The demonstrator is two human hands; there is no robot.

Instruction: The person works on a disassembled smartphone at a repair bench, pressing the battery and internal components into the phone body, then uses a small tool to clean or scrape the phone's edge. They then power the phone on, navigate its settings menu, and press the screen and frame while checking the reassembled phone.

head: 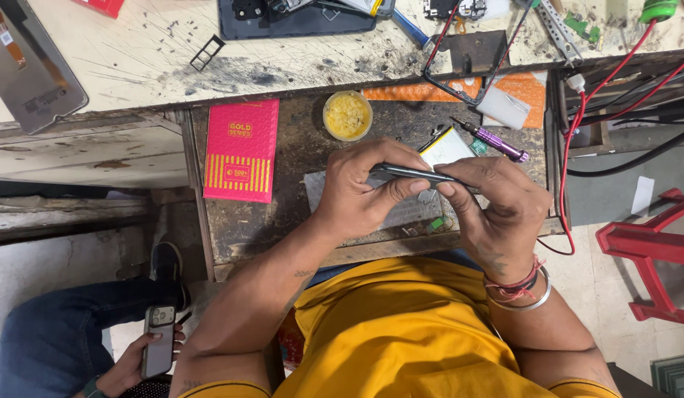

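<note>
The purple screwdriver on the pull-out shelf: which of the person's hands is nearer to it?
Right. The right hand sits just below the purple screwdriver; the left hand is farther off, both gripping the thin dark phone.

Yellow short-sleeved shirt (401, 332), bare forearms; red thread and silver bangle (520, 289) on right wrist

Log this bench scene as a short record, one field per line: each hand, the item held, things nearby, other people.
left hand: left hand grips the thin dark phone edge-on, fingers curled over it
right hand: right hand pinches the same phone at its other end
surface: worn pull-out shelf under the scratched workbench
nearby: pink box, round yellow tub, purple screwdriver, red wires
other people: a seated person's hand holds another phone at lower left
</note>
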